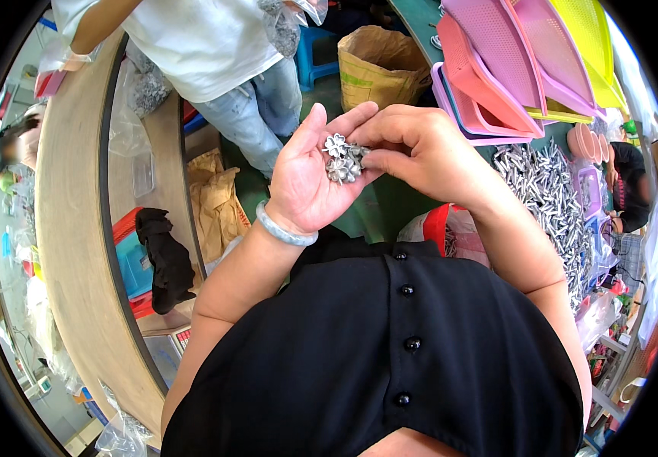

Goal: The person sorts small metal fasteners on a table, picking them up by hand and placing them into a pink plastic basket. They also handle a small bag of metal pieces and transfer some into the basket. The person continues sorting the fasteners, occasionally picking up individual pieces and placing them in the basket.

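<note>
My left hand point(302, 186) is turned palm up, its thumb and fingers stretched out, holding a small cluster of silvery metal flower-shaped pieces point(341, 169) on the palm and finger bases. A pale bangle point(283, 228) circles the left wrist. From the right, my right hand point(435, 156) reaches over the left fingers, thumb and fingertips pinching at the edge of the cluster. Its fingers partly cover the pieces on that side, so I cannot tell how many it grips. Both hands are in front of my black buttoned top point(344, 327).
Silvery metal parts point(542, 198) lie heaped on the right-hand table, beside stacked pink and yellow plastic baskets point(496, 68). A brown sack point(382, 65) stands ahead. Along the left runs a wooden bench point(78, 228) with shelves. A person in a white shirt point(207, 46) stands beyond it.
</note>
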Available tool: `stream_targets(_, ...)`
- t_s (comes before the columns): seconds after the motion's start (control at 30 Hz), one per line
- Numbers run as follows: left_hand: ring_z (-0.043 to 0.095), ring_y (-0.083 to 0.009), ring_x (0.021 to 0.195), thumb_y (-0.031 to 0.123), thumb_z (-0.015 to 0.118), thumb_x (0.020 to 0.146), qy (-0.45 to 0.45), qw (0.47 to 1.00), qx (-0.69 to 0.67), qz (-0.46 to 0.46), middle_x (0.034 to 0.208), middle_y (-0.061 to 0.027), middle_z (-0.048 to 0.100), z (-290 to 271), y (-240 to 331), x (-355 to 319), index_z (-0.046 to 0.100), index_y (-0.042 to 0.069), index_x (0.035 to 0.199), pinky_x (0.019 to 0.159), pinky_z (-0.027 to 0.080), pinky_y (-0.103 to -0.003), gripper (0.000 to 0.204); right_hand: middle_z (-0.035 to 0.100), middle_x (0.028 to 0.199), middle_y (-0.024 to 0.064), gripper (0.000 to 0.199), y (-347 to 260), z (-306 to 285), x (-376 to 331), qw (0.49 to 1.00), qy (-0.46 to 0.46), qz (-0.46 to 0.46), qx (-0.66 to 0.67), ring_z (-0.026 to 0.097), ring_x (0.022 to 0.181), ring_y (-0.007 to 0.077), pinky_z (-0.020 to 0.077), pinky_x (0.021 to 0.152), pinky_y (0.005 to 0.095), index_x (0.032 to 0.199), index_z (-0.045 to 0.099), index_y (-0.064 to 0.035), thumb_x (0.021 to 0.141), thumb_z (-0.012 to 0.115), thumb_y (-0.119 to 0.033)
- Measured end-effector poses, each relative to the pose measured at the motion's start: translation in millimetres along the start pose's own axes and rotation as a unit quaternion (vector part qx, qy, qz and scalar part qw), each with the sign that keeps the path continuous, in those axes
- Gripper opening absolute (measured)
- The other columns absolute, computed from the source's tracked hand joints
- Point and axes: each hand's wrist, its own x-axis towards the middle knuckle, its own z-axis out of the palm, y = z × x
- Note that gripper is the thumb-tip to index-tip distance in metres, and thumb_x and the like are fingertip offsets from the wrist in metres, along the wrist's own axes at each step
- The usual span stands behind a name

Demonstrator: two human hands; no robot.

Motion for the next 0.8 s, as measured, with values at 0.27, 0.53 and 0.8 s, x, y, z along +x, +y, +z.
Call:
stream_targets(0.27, 0.040, -0.0357, 0.121, 0.038, 0.025, 0.097, 0.019, 1.000, -0.018, -0.002, 0.126, -0.0230, 0.045, -1, -3, -1, 0.030, -0.007, 0.132, 0.106, 0.028, -0.046, 0.058, 0.053, 0.059, -0.0003, 0.020, 1, -15, 3, 0.884, 0.013, 0.339, 0.322, 0.043, 0.045, 0.0029, 0.0290, 0.038, 0.0169, 0.073, 0.061, -0.0025, 0.083, 0.061, -0.019)
stream_targets(0.53, 0.053, -0.0215, 0.106, 0.025, 0.038, 0.096, 0.061, 0.993, 0.105, -0.003, 0.106, -0.0099, 0.057, 0, -10, 6, 0.047, 0.001, 0.120, 0.097, 0.040, -0.037, 0.035, 0.053, 0.058, 0.0011, 0.022, 7, -11, 1, 0.818, 0.038, 0.377, 0.432, 0.041, 0.041, 0.0042, 0.0241, 0.032, 0.0165, 0.070, 0.058, -0.0019, 0.085, 0.060, -0.019)
stream_targets(0.8, 0.055, -0.0186, 0.099, 0.022, 0.038, 0.096, 0.050, 0.989, 0.142, -0.003, 0.102, -0.0082, 0.058, -1, -12, 9, 0.047, 0.001, 0.119, 0.095, 0.042, -0.035, 0.033, 0.053, 0.058, 0.0015, 0.022, 9, -11, 0, 0.805, 0.030, 0.375, 0.459, 0.041, 0.041, 0.0044, 0.0254, 0.033, 0.0162, 0.073, 0.060, -0.0005, 0.085, 0.060, -0.019)
